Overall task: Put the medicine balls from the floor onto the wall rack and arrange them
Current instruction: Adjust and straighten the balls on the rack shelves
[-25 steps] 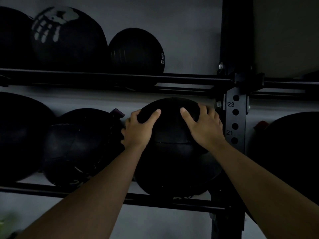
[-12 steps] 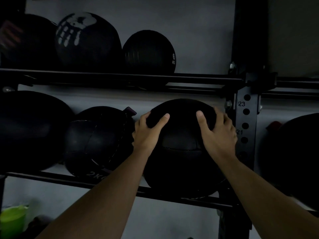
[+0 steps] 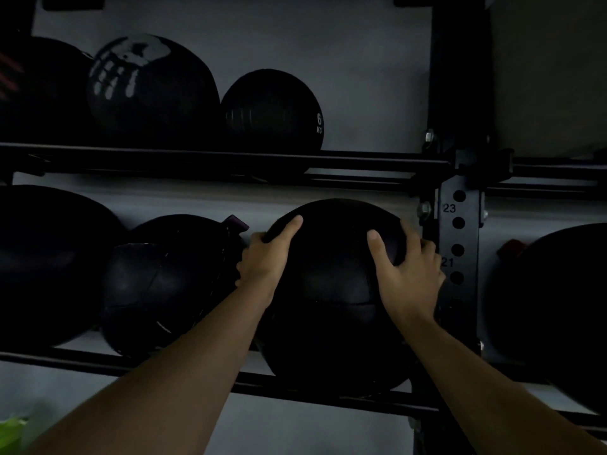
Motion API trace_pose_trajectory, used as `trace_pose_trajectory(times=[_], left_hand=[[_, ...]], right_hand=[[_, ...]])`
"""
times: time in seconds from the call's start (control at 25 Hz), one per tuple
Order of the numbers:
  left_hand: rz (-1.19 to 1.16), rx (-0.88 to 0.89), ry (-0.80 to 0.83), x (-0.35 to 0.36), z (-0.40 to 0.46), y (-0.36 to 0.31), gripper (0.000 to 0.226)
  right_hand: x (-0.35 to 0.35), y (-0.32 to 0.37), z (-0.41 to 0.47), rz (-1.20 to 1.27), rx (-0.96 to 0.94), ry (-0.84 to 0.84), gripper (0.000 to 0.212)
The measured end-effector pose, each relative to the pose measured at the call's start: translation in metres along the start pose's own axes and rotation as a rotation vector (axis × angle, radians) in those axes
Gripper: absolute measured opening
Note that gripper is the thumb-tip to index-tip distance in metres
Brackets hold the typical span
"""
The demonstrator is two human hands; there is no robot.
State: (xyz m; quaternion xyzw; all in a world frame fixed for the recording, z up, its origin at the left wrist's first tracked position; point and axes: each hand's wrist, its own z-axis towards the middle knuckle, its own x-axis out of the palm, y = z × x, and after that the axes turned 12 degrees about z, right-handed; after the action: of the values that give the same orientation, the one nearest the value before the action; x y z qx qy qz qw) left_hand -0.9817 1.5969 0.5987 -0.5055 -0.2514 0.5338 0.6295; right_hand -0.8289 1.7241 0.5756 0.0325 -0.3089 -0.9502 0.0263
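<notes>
Change since a second ago: our view drifts left and up a little, so the row slides right in frame and a green thing (image 3: pixel 11 428) creeps into the lower left corner; our hands keep the same hold on the ball.
Ball in hand: we hold a black medicine ball (image 3: pixel 335 297) on the lower tier of the wall rack (image 3: pixel 458 224), its underside resting on the front rail (image 3: pixel 184 372).
Left hand: our left hand (image 3: pixel 262 261) cups the ball's upper left shoulder, fingers (image 3: pixel 290 226) curled over the top and pressed to the skin.
Right hand: our right hand (image 3: pixel 407 274) wraps the upper right side, thumb laid across the face, closed on the ball and squeezed close to the numbered upright.
Neighbours: a scuffed dark ball (image 3: pixel 164 284) sits just left, near our left knuckles; whether it touches our ball we cannot tell in this gloom. Another large ball (image 3: pixel 555 307) lies beyond the upright.
Upper tier: a ball with a pale handprint mark (image 3: pixel 147 90) and a smaller 6 kg ball (image 3: pixel 272 110) sit side by side.
Step, as we judge it: seating and arranging this ball in its slot.
Next move calls for: a small push back until both rails carry it, then letting go slowly in case it rolls forward.
</notes>
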Motion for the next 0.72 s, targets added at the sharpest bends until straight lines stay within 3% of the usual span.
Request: trace_pose_trajectory(times=[0.2,0.44,0.6,0.72], left_hand=[[0.123,0.061,-0.221,0.019,-0.034,0.014,0.095],[0.139,0.177,-0.345,0.019,-0.039,0.014,0.083],[0.164,0.232,-0.275,0.017,-0.041,0.016,0.082],[0.406,0.290,-0.196,-0.002,-0.032,0.018,0.083]], right_hand=[[-0.009,-0.025,0.001,0.183,-0.053,0.034,0.077],[-0.021,-0.019,0.010,0.003,-0.118,0.186,0.070],[-0.019,0.002,0.000,-0.068,-0.106,0.221,0.064],[-0.022,0.021,-0.007,-0.124,-0.083,0.204,0.066]])
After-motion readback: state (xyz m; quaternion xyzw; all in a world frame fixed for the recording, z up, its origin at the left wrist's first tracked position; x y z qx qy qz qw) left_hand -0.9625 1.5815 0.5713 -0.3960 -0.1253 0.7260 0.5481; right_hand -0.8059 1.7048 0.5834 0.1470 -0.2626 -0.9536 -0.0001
